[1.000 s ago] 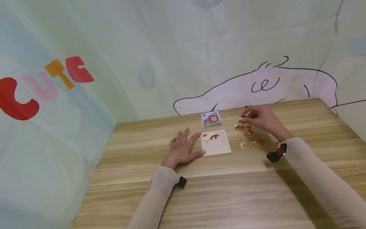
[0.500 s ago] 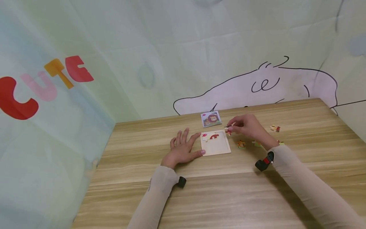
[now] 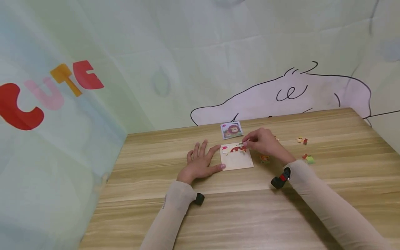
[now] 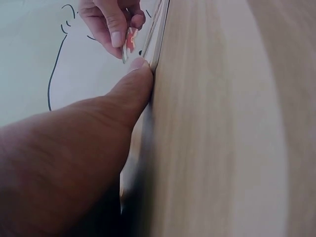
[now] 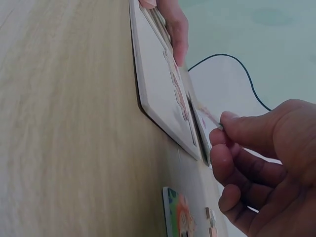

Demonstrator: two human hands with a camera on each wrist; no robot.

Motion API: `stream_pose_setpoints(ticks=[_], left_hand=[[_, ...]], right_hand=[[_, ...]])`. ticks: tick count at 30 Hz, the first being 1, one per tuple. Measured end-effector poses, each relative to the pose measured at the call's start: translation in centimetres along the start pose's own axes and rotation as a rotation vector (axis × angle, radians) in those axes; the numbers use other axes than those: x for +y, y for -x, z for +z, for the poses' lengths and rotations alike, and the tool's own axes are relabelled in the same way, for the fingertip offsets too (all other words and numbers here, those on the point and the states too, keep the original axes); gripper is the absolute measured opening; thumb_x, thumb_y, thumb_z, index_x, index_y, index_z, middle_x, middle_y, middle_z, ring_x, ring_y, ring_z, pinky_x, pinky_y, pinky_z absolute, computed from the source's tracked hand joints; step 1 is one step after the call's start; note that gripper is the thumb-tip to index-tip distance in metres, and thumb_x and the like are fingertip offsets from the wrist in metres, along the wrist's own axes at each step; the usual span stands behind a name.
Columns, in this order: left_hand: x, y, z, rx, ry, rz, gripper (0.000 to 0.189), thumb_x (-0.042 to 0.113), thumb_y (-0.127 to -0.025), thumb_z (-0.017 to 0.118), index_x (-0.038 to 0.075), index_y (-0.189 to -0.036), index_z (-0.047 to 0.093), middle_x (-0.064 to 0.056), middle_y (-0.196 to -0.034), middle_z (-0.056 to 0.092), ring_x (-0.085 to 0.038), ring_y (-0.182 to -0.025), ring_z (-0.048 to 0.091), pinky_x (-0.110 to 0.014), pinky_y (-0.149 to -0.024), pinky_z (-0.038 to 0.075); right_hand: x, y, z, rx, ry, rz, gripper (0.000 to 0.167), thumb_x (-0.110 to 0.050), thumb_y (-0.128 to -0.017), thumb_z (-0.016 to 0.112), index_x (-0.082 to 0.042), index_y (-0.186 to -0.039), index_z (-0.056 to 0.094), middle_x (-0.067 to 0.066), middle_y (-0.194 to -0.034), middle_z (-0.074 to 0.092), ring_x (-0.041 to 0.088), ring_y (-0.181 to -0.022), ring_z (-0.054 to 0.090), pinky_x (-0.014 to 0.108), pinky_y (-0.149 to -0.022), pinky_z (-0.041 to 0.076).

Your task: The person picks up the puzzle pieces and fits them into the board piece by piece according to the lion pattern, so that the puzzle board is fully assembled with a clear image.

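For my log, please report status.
Right hand pinches puzzle piece near board, far right corner. Left hand touches board edge. Board partly filled; no obstruction seen.

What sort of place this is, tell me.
Probably a children's play corner, perhaps staged: a light-brown wood-grain table, a pale green, cartoon-printed, creased fabric-like backdrop and a square, pale wooden puzzle board.

A card (image 3: 231,130) lies near the back edge of the table (image 3: 243,208), the puzzle board (image 3: 236,161) before it, loose pieces (image 3: 308,159) between the board and the table's right edge.
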State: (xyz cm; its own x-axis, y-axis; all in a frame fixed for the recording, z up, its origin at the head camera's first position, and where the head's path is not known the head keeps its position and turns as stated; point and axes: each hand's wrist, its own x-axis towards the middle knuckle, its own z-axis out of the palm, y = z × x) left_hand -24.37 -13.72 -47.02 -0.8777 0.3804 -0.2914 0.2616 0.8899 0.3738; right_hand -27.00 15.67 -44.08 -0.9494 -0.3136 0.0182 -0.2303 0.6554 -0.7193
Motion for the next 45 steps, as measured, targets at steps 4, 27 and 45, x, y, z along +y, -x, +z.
stream_pose_setpoints(ticks=[4, 27, 45], left_hand=[[0.0, 0.0, 0.1, 0.008, 0.002, 0.006, 0.086, 0.073, -0.100, 0.055, 0.045, -0.171, 0.015, -0.009, -0.183, -0.017, -0.044, -0.168, -0.018, -0.073, -0.130, -0.004], [0.2, 0.1, 0.0, 0.015, -0.003, 0.005, 0.086, 0.071, -0.101, 0.056, 0.044, -0.171, 0.016, -0.010, -0.182, -0.016, -0.044, -0.168, -0.018, -0.071, -0.130, -0.005], [0.3, 0.1, 0.0, 0.014, 0.002, -0.001, 0.085, 0.072, -0.100, 0.055, 0.045, -0.171, 0.016, -0.010, -0.183, -0.015, -0.044, -0.168, -0.016, -0.072, -0.130, -0.004]], right_hand=[[0.0, -0.1, 0.2, -0.012, -0.005, 0.034, 0.017, -0.016, -0.101, 0.074, -0.005, -0.112, 0.082, 0.007, -0.087, 0.074, 0.018, -0.076, 0.058, 0.028, -0.065, 0.046], [-1.3, -1.0, 1.1, 0.025, 0.118, 0.084, 0.015, -0.019, -0.098, 0.079, -0.005, -0.100, 0.078, 0.012, -0.089, 0.078, 0.020, -0.074, 0.063, 0.026, -0.061, 0.044], [-0.2, -0.8, 1.6, 0.083, 0.127, 0.067, 0.021, -0.026, -0.098, 0.080, -0.005, -0.101, 0.074, 0.013, -0.090, 0.079, 0.019, -0.070, 0.063, 0.028, -0.061, 0.042]])
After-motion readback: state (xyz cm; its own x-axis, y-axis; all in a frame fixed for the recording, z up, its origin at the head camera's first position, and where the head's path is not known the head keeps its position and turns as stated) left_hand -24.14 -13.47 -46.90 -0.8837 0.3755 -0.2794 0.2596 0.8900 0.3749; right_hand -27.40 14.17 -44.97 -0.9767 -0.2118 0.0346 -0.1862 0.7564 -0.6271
